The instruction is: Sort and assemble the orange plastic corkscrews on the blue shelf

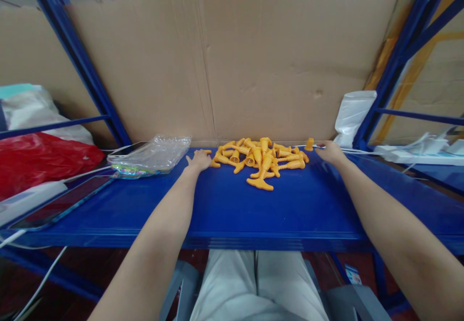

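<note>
A pile of orange plastic pieces [257, 153] lies on the blue shelf top, some with T-shaped handles and ribbed shafts, others hollow and cone-like. My left hand [198, 161] rests at the pile's left edge, its fingers apart, one pointing out to the left. An orange piece at its fingertips is partly hidden by the hand. My right hand [331, 153] is right of the pile, fingers apart and pointing left. Closest to it, an orange cup-shaped piece [309, 144] stands apart from the pile. One T-handled piece [260, 183] lies nearest me.
Clear plastic bags [159, 154] lie to the left, near a dark flat device [65, 200]. A white plastic bag [353, 118] leans at the back right, beside white cables and a power strip [416, 154]. Cardboard [271, 65] walls the back between blue posts.
</note>
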Demonstrator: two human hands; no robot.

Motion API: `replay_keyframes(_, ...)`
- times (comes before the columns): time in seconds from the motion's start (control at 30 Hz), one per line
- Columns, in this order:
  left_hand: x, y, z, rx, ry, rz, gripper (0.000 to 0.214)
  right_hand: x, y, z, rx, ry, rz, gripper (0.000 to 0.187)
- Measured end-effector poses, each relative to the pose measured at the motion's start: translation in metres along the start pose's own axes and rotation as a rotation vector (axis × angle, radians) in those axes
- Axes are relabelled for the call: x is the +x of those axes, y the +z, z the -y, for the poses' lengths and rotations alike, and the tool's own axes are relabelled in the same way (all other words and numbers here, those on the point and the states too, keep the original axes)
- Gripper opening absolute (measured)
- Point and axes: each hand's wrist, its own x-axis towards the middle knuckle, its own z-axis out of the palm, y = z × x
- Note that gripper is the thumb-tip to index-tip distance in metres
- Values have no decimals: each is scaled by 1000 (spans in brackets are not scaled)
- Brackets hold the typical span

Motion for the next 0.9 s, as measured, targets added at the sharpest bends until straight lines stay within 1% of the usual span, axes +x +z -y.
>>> replay_keyframes(0.03, 1, 1, 4, 13, 13, -7, 54, -1, 0, 1, 0, 17, 14, 17)
replay_keyframes(0.1, 2, 2, 9, 41, -2, -42, 55, -2, -1, 2, -4, 58, 49, 18)
replay_keyframes(0.17, 1, 0, 9, 73, -6, -89, 55, -3, -2, 4, 8, 44, 52, 19)
replay_keyframes(0.23, 0, -4, 5, 93, 18, -115, 52, -4, -4, 5, 12, 32, 56, 18)
replay_keyframes(0.3, -2, -8, -2, 84, -9, -95, 49, -4, -5, 7, 5, 30, 64, 18)
replay_keyframes(0.37, -6, -11, -9, 58, -108, -51, 49, -5, -6, 9, -9, 36, 83, 18)
replay_keyframes(0.4, -7, -11, -12, 55, -134, -27, 51, -5, -7, 10, -17, 42, 95, 19)
replay_keyframes(0.47, -10, -11, -14, 80, -135, 7, 53, -4, -7, 11, -31, 56, 117, 22)
replay_keyframes(0.57, -11, -8, -12, 125, -116, 35, 56, -4, -7, 11, -42, 64, 144, 25)
replay_keyframes(0.7, -8, -6, -6, 120, -141, 56, 60, -2, -6, 12, -50, 35, 160, 26)
replay_keyframes(0.77, -6, -4, -3, 104, -161, 51, 61, -1, -8, 17, -45, 12, 150, 27)
replay_keyframes(0.83, -4, -2, -1, 78, -167, 26, 62, -1, -11, 28, -7, -38, 126, 29)
replay_keyframes(0.9, -3, 0, 2, 46, -162, -15, 61, -1, -15, 44, 73, -129, 103, 30)
